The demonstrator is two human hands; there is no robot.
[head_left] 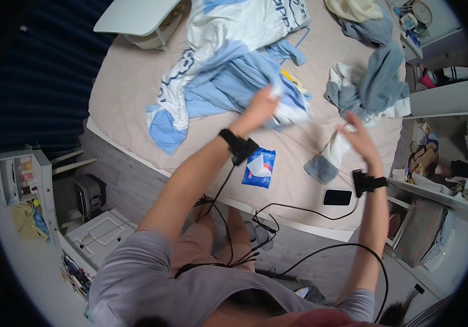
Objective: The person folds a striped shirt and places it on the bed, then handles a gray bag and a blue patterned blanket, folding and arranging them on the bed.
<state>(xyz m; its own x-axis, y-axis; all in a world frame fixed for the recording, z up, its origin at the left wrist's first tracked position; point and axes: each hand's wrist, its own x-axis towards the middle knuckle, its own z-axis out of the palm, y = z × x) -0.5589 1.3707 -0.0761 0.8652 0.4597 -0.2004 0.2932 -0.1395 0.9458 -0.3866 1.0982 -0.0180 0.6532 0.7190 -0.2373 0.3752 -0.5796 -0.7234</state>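
My left hand (261, 107) is closed on the edge of a blue and white garment (221, 81), which lies rumpled over the bed; motion blurs the hand. At the right, my right hand (358, 137) is over a white and grey cloth (327, 161), at its upper end; whether the fingers grip it I cannot tell. Beyond that hand lies a grey and white garment (381, 81). Nearer me on the pink bed sheet (201, 163) are a blue packet of wipes (259, 167) and a phone (337, 197) with a dark screen. A blue hanger (301, 37) shows beside the blue garment.
A small white table (135, 16) stands at the bed's far left. Black cables (299, 206) run from my wrist straps across the bed edge. Shelves with clothes and bags (424, 157) line the right side. A white drawer cabinet (48, 180) is at the left.
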